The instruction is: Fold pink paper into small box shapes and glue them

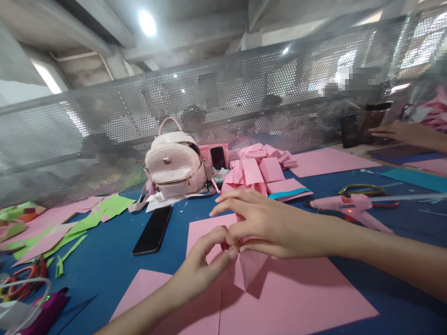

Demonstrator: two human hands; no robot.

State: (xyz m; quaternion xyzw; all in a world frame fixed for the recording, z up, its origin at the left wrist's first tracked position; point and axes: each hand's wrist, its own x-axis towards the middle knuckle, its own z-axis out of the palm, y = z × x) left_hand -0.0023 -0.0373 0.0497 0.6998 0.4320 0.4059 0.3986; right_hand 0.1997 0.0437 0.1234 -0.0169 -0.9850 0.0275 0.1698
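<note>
In the head view, the left hand (pixel 213 253) pinches a folded pink paper (pixel 246 274) between thumb and fingertips; the right hand (pixel 258 225) grips it from the other side, over flat pink sheets (pixel 296 293). The folding looks partway along (folded pieces (pixel 253 172) lie heaped behind), those sheets apparently left unfolded. Its visible tip points down, nearward; the hands hide its full long axis.

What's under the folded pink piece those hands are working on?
Flat pink sheets lie below it, on the blue table. The spot directly beneath is hidden by the folded pink piece itself, with the left hand and right hand covering its upper part.
</note>
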